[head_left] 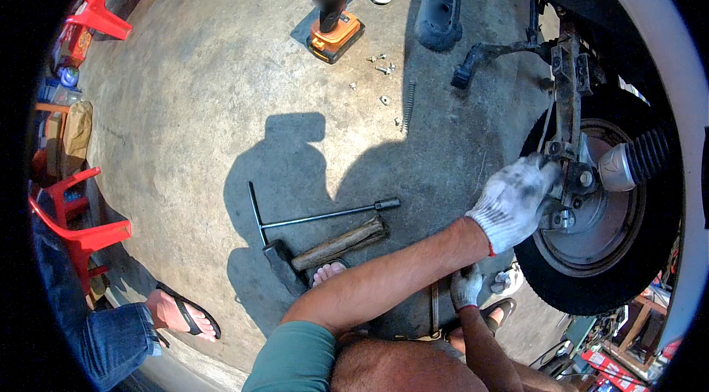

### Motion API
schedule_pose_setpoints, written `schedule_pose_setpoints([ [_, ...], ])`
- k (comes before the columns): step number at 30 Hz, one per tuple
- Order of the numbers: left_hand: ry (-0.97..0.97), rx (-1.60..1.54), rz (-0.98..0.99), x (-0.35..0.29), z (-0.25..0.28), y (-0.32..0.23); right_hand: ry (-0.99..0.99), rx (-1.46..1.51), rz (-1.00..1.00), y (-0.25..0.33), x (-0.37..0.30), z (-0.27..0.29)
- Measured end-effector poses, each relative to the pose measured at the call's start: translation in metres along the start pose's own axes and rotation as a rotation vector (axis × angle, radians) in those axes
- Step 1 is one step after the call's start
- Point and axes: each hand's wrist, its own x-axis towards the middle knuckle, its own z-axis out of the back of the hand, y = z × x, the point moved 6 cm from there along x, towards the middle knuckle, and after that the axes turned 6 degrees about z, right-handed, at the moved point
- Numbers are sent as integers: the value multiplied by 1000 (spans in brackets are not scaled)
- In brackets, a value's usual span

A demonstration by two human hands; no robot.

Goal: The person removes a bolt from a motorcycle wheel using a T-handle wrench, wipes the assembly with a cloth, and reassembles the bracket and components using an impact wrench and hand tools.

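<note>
My left hand [513,200], in a soiled white knit glove, reaches across to the scooter wheel. Its fingers close round a greasy metal suspension arm [567,107] beside the hub; the fingertips are partly hidden. A thin rod rises just above the glove. Behind that wheel part sits a black tyre [550,285], with a ribbed black boot [648,161] to its right. Lower down, my right hand [467,288], also gloved, is partly covered by my left forearm, so its fingers are unclear. A narrow metal bar [435,311] lies close to it.
A T-handle socket wrench [325,217] and a wooden-handled hammer [282,268] lie left of my forearm. Farther off are an orange cordless impact driver [336,36], loose bolts [385,69], a spring [408,107] and a dark cover [441,11]. Another person's sandalled foot [188,316] is left, near red chairs [92,238].
</note>
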Motion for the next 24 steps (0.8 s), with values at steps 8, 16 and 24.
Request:
schedule_pose_setpoints([
  [8, -17, -34, 65, -2, 0, 2, -44, -28, 1, -1, -1, 2],
  [16, -77, 51, -72, 0, 5, -3, 8, -46, -24, 9, 1, 5],
  [24, -38, -42, 46, 2, 3, -4, -6, -20, 0, -9, 0, 1],
])
